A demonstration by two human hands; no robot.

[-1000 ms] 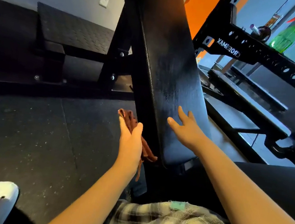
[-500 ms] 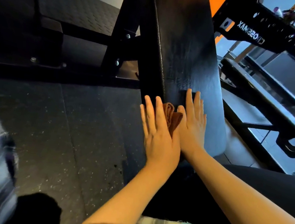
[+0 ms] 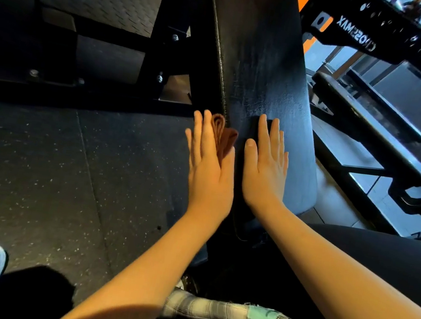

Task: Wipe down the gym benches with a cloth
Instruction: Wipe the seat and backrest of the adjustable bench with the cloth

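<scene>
Speckled dark floor [image 3: 67, 166] at left. The left hand [image 3: 210, 170], fingers straight and close together, presses a bunched rust-brown cloth [image 3: 224, 139] against the left edge of the tilted black bench pad [image 3: 270, 73]. The right hand [image 3: 264, 172], flat on the pad with fingers together, now lies apart from the cloth it touched a moment ago

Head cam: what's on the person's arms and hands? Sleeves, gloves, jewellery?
Nothing worn: left hand and right hand are ungloved, with no rings, watch or bands seen. Both forearms are bare and no sleeves are in view. A plaid shirt with a teal patch shows below.
</scene>
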